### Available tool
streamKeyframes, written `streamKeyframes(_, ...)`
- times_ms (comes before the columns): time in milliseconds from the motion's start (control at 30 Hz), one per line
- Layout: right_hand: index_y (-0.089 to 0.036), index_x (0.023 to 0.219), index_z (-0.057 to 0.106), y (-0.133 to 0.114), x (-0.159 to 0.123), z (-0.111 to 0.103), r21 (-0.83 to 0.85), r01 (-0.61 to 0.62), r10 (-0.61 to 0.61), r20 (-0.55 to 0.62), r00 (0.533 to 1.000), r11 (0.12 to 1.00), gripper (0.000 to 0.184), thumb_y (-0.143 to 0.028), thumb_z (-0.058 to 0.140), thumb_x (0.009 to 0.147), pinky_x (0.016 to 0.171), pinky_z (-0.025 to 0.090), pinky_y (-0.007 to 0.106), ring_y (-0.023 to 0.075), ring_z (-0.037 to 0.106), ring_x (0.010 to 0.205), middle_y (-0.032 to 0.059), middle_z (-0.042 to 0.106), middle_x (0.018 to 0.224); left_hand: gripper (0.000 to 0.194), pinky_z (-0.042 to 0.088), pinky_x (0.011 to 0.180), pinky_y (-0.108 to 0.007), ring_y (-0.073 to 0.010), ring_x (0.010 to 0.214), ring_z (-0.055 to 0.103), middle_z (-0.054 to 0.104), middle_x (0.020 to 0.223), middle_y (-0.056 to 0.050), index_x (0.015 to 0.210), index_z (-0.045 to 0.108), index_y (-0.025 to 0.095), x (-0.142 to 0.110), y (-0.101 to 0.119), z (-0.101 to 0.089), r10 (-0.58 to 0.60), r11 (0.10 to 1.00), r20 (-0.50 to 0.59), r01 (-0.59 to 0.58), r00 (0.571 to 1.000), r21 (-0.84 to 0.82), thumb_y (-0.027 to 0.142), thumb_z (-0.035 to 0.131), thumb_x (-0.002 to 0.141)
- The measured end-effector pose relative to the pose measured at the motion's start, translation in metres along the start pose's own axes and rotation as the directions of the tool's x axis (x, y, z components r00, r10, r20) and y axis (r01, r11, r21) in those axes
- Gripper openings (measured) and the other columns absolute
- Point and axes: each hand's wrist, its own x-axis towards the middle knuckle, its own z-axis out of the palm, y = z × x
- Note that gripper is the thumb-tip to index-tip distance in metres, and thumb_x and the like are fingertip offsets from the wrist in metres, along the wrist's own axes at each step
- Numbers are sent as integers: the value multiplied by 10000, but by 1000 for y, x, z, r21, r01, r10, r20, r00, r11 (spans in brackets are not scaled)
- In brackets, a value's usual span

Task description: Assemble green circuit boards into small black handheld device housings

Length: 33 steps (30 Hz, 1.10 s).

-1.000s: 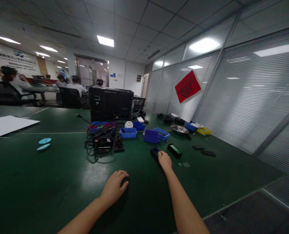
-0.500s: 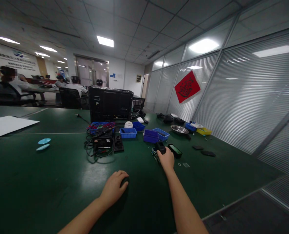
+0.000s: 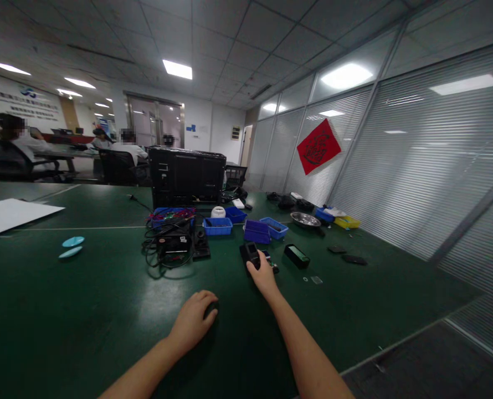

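Note:
My right hand (image 3: 263,275) grips a black handheld device (image 3: 252,250) with a small dark window near its top; I cannot make out its exact kind. Partly hidden behind the fingers is a green circuit board (image 3: 275,268). To the right of that hand lies a black box-shaped device with a greenish display (image 3: 297,255). My left hand (image 3: 193,316) rests on the green tabletop (image 3: 117,316), with its fingers loosely curved and the thumb apart; nothing shows in it.
Blue bins (image 3: 218,226) stand beyond my hands, near a white ball-like object (image 3: 218,212). Left of them are tangled black cables (image 3: 155,260) and a large black monitor-like panel (image 3: 188,177). A metal bowl (image 3: 306,220) and a yellow tray (image 3: 347,222) sit at the right.
My right hand has moved left with the black device, leaving a gap to the device with the display. My left hand stays nearly in place.

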Motion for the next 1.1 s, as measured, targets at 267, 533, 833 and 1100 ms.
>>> streamKeyframes(267, -227, 1216, 476, 2, -8, 2, -590, 75, -97, -6, 995, 804, 504, -264, 564, 721, 861, 330, 374, 274, 445, 1013, 108, 518, 1102, 283, 365, 905, -321, -177, 998, 504, 571, 1087, -34, 1013, 585, 236, 0, 2, -2, -7, 1000, 0, 7, 1000, -10, 247, 460, 760)
streamKeyframes(533, -213, 1169, 519, -6, -12, 6, -557, 317, -297, 128, 946, 768, 400, -321, 521, 784, 846, 348, 339, 232, 458, 971, 92, 550, 1049, 287, 358, 918, -326, -180, 1004, 509, 580, 1073, -36, 1009, 594, 237, 0, 5, -4, -22, 1000, 8, 22, 1000, -19, 245, 458, 757)
streamKeyframes(833, -156, 1157, 532, -14, -11, 2, -527, 161, -205, -25, 978, 835, 384, -333, 354, 867, 877, 333, 341, 229, 480, 1006, 117, 571, 1080, 283, 365, 900, -297, -166, 1001, 515, 580, 1072, -17, 1012, 588, 253, 2, 2, 0, -24, 1000, -20, 24, 1000, 11, 265, 454, 764)
streamKeyframes(1100, -213, 1087, 568, -25, -25, 21, -497, 110, -40, 150, 988, 861, 337, -310, 354, 846, 733, 400, 270, 181, 582, 861, 80, 593, 1037, 606, 431, 829, -284, -156, 925, 564, 448, 1265, -27, 1278, 354, 293, 33, 19, 17, -143, 989, -79, 140, 987, -37, 316, 539, 702)
